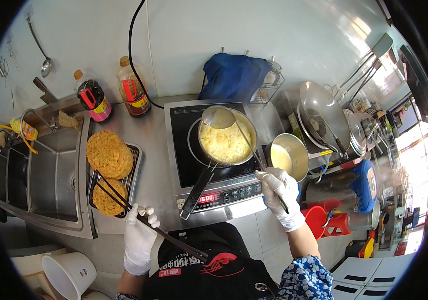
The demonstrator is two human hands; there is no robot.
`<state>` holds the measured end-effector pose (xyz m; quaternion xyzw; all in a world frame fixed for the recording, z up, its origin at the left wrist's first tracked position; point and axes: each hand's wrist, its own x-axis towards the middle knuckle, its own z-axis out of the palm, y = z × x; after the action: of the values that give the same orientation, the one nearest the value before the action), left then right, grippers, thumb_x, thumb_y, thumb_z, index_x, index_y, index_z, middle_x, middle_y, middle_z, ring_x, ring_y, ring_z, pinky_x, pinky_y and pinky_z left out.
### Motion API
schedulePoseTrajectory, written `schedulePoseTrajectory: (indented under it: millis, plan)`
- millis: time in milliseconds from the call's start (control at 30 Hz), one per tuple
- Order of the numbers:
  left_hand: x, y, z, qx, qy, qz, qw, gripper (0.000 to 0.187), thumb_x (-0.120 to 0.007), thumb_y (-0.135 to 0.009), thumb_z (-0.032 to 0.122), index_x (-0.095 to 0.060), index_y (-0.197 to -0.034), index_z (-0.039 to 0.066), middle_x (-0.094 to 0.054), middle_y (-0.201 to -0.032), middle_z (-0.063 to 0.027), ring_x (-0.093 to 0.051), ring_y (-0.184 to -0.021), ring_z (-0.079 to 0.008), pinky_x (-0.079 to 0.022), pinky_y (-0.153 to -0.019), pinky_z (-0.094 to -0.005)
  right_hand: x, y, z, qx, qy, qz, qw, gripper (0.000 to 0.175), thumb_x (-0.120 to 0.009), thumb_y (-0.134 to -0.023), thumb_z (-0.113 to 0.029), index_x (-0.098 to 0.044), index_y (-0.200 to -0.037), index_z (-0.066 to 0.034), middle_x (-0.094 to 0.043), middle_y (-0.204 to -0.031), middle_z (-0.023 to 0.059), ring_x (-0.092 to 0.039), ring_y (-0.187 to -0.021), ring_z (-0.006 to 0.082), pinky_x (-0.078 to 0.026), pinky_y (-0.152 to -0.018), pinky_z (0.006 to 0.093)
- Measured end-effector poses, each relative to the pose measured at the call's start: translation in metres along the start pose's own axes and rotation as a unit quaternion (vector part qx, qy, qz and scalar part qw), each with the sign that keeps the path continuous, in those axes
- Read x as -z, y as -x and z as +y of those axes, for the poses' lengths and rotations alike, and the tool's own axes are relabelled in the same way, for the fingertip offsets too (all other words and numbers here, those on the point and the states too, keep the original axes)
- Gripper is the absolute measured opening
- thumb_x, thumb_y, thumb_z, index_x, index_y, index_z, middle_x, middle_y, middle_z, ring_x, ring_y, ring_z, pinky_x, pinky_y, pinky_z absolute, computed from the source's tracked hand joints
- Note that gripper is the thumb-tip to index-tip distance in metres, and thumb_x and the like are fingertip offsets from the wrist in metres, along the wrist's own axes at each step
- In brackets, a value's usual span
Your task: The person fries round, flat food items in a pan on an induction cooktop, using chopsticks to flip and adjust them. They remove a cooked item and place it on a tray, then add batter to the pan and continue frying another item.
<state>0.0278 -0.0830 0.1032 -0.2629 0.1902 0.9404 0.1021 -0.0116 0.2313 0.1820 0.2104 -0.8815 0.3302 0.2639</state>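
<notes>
White-gloved, my left hand (139, 238) grips a pair of long dark chopsticks (174, 242), whose tips reach over the tray (136, 161). Two golden fried cakes (109, 152) rest on that tray's wire rack, at the left. My right hand (281, 197), also gloved, holds the handle of a metal ladle (219, 117). The ladle's bowl hangs over the far rim of a saucepan (201, 187), full of pale yellow, foaming contents (225, 140). Beneath the pan is an induction cooker (180, 157) with a lit display. A metal pot (299, 155) with yellowish liquid stands right of it.
A double sink (54, 183) lies at the far left. Two sauce bottles (133, 90) stand against the wall. Behind the cooker, a blue cloth (234, 75) covers a wire rack. A large wok (326, 108) sits right; a red stool (336, 225) and white bucket (69, 272) are below.
</notes>
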Motion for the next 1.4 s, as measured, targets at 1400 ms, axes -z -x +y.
schedulePoseTrajectory:
  millis: [1400]
  plan:
    - [-0.015,-0.002,-0.016,0.018,-0.032,0.013,0.999,0.024,-0.049,-0.092,0.024,-0.053,-0.074,0.009,-0.053,-0.074,-0.0067,-0.047,-0.059,-0.0140,-0.040,-0.054,-0.0269,-0.032,0.028,0.009,0.006,0.006,0.077,0.997,0.020,-0.057,-0.081,0.006,-0.057,-0.100,0.0007,-0.060,-0.076,0.0110,-0.057,-0.062,0.0211,-0.048,-0.055,0.0288]
